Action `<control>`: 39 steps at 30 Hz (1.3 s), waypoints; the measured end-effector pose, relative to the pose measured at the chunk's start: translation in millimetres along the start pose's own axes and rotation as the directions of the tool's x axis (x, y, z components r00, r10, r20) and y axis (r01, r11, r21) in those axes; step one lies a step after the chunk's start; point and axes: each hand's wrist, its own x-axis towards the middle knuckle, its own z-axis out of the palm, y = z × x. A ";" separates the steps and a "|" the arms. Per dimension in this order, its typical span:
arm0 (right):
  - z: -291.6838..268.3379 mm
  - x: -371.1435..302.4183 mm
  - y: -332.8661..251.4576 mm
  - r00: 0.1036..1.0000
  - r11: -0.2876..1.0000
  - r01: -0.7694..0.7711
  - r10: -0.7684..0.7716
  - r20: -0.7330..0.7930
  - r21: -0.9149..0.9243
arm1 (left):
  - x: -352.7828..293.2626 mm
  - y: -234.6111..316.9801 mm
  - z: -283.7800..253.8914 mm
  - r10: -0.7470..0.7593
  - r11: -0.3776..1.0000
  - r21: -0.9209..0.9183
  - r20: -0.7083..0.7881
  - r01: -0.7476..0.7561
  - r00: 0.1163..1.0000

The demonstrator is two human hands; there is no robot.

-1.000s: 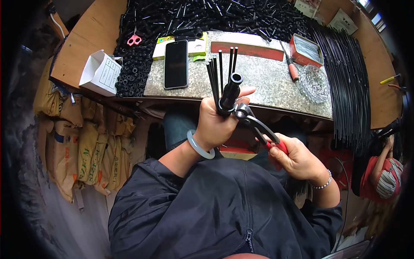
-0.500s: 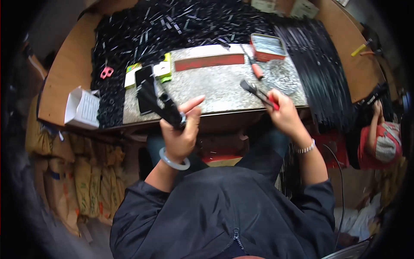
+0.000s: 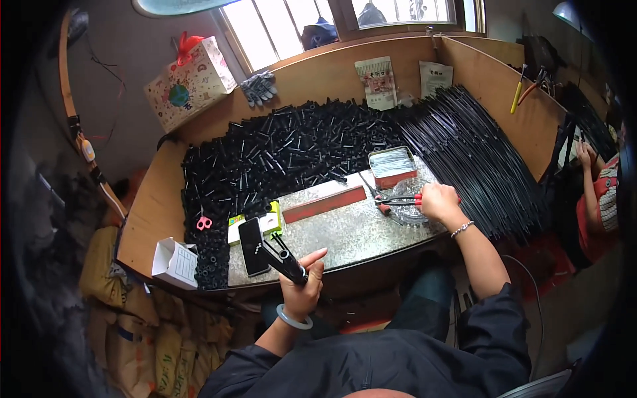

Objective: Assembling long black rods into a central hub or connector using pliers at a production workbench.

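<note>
My left hand point(image 3: 303, 285), with a pale bangle at its wrist, is closed around a bundle of slim black tube-like pieces point(image 3: 282, 259); their exact kind is unclear. Its index finger points out to the right, and the pieces reach over a black phone point(image 3: 251, 245) lying on the board. My right hand point(image 3: 440, 201) grips red-handled pliers point(image 3: 401, 199), held sideways with the jaws to the left. The pliers are above a shiny round dish point(image 3: 418, 215) and near an orange-handled tool point(image 3: 383, 209). Behind them stands a red tin point(image 3: 396, 179) filled with thin silvery pieces.
A red bar point(image 3: 324, 203) lies along the speckled work board point(image 3: 338, 232). Beyond it are heaped short black tubes point(image 3: 285, 146), with long black rods point(image 3: 471, 159) at right. Pink scissors point(image 3: 204, 223) and a white carton point(image 3: 174, 263) sit left. Another person point(image 3: 597, 192) works at far right.
The view has tilted up, bringing the window and wall into sight. My right hand has carried the pliers over to the round dish. My left hand still holds the black pieces.
</note>
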 end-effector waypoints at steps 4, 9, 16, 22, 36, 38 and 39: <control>2.6 1.0 5.2 0.997 0.999 0.024 -0.021 -0.081 0.039 | 7.7 -4.1 9.0 0.036 0.996 0.077 0.053 -0.040 0.998; 7.8 -1.0 13.5 0.971 0.992 0.088 -0.065 -0.230 0.091 | 9.0 -0.8 19.4 -0.003 0.999 0.037 0.022 0.002 1.000; -16.0 -49.8 -45.1 0.956 0.204 0.293 -0.075 -0.284 0.934 | 11.1 -1.0 17.4 0.014 0.997 0.080 0.017 -0.015 1.000; -16.4 -102.5 -98.6 0.815 -0.049 0.523 -0.263 -0.516 0.851 | 22.4 1.0 29.6 0.092 0.996 0.002 0.158 -0.094 0.983; -21.3 -115.0 -140.8 0.401 0.277 0.911 -0.422 -0.813 0.306 | 16.7 21.0 3.5 -0.018 0.980 -0.193 0.192 0.056 0.981; -20.2 -114.8 -142.7 0.387 0.280 0.916 -0.423 -0.819 0.288 | 13.3 18.5 3.5 -0.031 0.965 -0.252 0.176 0.076 0.984; -18.5 -115.3 -144.7 0.400 0.264 0.912 -0.400 -0.824 0.314 | 13.9 18.6 2.7 -0.031 0.965 -0.251 0.174 0.075 0.984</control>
